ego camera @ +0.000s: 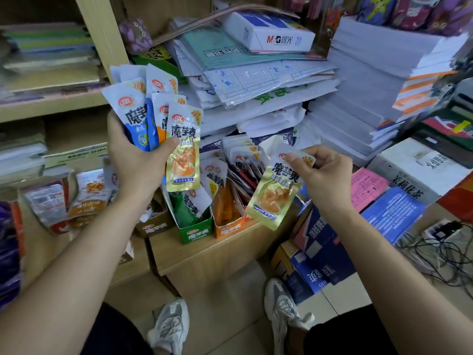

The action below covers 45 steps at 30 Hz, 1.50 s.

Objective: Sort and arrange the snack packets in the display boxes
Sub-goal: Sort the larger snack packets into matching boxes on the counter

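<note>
My left hand grips a fanned bunch of snack packets, blue, orange and one gold packet in front under my thumb. My right hand pinches a single gold packet by its top edge, hanging above the display boxes. Below stand a green display box with green packets and an orange display box with orange packets, side by side on a low wooden counter. Behind them several red and dark packets stand upright in more boxes.
Loose orange and white packets lie in a box at the left. Stacks of paper and envelopes pile up behind the boxes. Blue cartons stand at the right by the counter. Cables trail on the floor. My shoes are below.
</note>
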Motion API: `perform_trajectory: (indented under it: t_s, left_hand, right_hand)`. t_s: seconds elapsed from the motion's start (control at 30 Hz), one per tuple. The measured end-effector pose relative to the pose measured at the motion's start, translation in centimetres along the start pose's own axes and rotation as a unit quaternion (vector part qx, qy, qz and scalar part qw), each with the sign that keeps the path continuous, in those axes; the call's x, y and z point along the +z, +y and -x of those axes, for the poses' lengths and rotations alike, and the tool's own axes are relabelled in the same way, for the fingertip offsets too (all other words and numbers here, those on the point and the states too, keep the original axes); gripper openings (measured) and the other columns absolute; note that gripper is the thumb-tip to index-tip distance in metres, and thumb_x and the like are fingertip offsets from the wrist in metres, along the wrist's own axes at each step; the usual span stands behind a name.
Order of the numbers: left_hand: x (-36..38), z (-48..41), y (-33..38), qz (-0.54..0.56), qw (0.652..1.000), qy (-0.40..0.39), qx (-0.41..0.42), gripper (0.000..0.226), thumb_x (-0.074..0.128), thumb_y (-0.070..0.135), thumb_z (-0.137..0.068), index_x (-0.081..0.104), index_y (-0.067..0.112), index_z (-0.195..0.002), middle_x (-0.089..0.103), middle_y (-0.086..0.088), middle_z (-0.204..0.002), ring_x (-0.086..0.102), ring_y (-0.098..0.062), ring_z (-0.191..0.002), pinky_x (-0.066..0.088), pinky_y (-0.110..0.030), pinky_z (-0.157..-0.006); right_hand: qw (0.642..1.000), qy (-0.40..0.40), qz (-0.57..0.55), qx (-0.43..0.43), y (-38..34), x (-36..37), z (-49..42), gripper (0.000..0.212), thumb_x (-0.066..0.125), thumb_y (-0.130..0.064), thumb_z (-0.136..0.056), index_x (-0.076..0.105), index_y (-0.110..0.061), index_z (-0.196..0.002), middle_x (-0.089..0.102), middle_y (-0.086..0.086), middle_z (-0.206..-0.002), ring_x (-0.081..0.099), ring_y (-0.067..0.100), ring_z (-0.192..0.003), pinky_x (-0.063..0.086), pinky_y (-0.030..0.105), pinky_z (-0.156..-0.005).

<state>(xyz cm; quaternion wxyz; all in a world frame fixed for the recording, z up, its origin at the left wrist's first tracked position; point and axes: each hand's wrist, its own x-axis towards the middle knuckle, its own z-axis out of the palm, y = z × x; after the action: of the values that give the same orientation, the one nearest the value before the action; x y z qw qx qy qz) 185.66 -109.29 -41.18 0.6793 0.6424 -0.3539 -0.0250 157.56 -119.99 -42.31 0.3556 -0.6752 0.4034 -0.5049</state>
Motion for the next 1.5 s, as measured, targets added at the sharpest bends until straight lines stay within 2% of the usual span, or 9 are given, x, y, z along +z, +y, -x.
perform_trajectory:
  t_s: [0.1,0.47,0.67,0.8,1.0,1.07,1.2,1.33,1.5]
  left_hand:
    - [-2.0,-0.6,-0.5,-0.007,1.000,0.027,-0.008,0.079,0.090,0.012,-0.070,0.047,0.011,-0.135,0.064,0.006,-0.127,0.064,-0.002,-0.113,0.055,-0.032,-0.098]
    - [-9.5,-2.0,-1.9,-0.028,0.996,0.065,-0.058,0.077,0.091,0.005,-0.067,0.051,0.020,-0.131,0.066,0.016,-0.119,0.065,0.005,-0.105,0.055,-0.021,-0.090]
    - [-12.6,-2.2,-2.5,-0.044,0.994,0.075,-0.072,0.073,0.091,0.003,-0.066,0.054,0.023,-0.126,0.067,0.020,-0.112,0.066,0.009,-0.098,0.054,-0.015,-0.083]
    - [-13.8,-2.1,-3.4,-0.048,0.993,0.062,-0.092,0.069,0.092,0.006,-0.066,0.053,0.030,-0.118,0.070,0.018,-0.112,0.068,0.001,-0.102,0.058,-0.034,-0.090]
    - [-14.0,-2.1,-3.2,-0.021,0.993,0.036,-0.110,0.073,0.092,0.007,-0.066,0.055,0.025,-0.126,0.071,0.014,-0.115,0.069,-0.003,-0.104,0.058,-0.043,-0.093]
    - [-13.7,-2.0,-3.0,0.012,0.992,0.019,-0.125,0.073,0.091,0.004,-0.067,0.056,0.022,-0.128,0.072,0.013,-0.115,0.070,-0.006,-0.105,0.057,-0.043,-0.094]
    - [-11.8,-1.1,-2.3,0.091,0.981,-0.022,-0.168,0.070,0.089,0.000,-0.068,0.058,0.020,-0.129,0.074,0.008,-0.117,0.071,-0.011,-0.106,0.058,-0.043,-0.093]
    - [-8.5,1.1,-0.8,0.151,0.969,-0.050,-0.189,0.053,0.084,0.003,-0.076,0.062,0.019,-0.121,0.076,0.006,-0.110,0.073,-0.014,-0.101,0.060,-0.034,-0.083]
    - [-6.2,1.9,-0.3,0.172,0.954,-0.050,-0.240,0.033,0.080,0.023,-0.086,0.066,0.024,-0.116,0.077,0.003,-0.110,0.073,-0.024,-0.102,0.056,-0.060,-0.091]
  right_hand:
    - [0.996,0.036,0.040,-0.074,-2.2,2.4,0.6,0.008,0.078,-0.031,-0.088,0.074,-0.026,-0.082,0.066,-0.013,-0.060,0.056,0.004,-0.052,0.043,0.025,-0.053]
    - [0.995,-0.032,-0.035,-0.088,-5.2,12.9,2.2,0.008,0.069,-0.033,-0.092,0.068,-0.026,-0.096,0.072,-0.006,-0.077,0.069,0.023,-0.056,0.055,0.054,-0.054]
    - [0.978,0.005,0.061,-0.200,-5.3,18.8,3.7,0.008,0.073,-0.017,-0.090,0.070,-0.013,-0.096,0.065,-0.007,-0.074,0.055,0.005,-0.062,0.047,0.024,-0.062]
    - [0.943,-0.060,0.142,-0.296,-3.8,22.2,5.1,0.002,0.071,-0.009,-0.088,0.070,-0.009,-0.087,0.066,0.002,-0.075,0.057,0.016,-0.059,0.045,0.031,-0.050]
    - [0.892,-0.397,0.149,-0.159,-3.3,23.6,5.1,0.027,0.066,-0.024,-0.094,0.061,-0.009,-0.072,0.060,0.004,-0.062,0.056,0.015,-0.061,0.046,0.036,-0.058]
    - [0.927,-0.366,0.039,-0.069,-4.1,22.6,5.0,0.011,0.066,-0.017,-0.094,0.072,-0.008,-0.096,0.074,0.003,-0.087,0.069,0.015,-0.083,0.059,0.041,-0.076]
    - [0.913,-0.318,-0.215,0.143,-7.0,20.3,5.0,0.063,0.078,-0.034,-0.083,0.050,-0.026,-0.139,0.067,-0.001,-0.124,0.070,0.015,-0.104,0.062,0.037,-0.081]
    - [0.921,-0.306,-0.225,0.085,-7.1,19.1,5.2,0.060,0.083,-0.009,-0.081,0.053,-0.013,-0.133,0.070,0.012,-0.120,0.071,0.028,-0.106,0.060,0.044,-0.084]
    - [0.926,-0.255,-0.233,0.152,-6.3,15.9,3.9,0.029,0.072,-0.004,-0.089,0.066,-0.002,-0.117,0.075,0.013,-0.108,0.073,0.031,-0.100,0.059,0.047,-0.089]
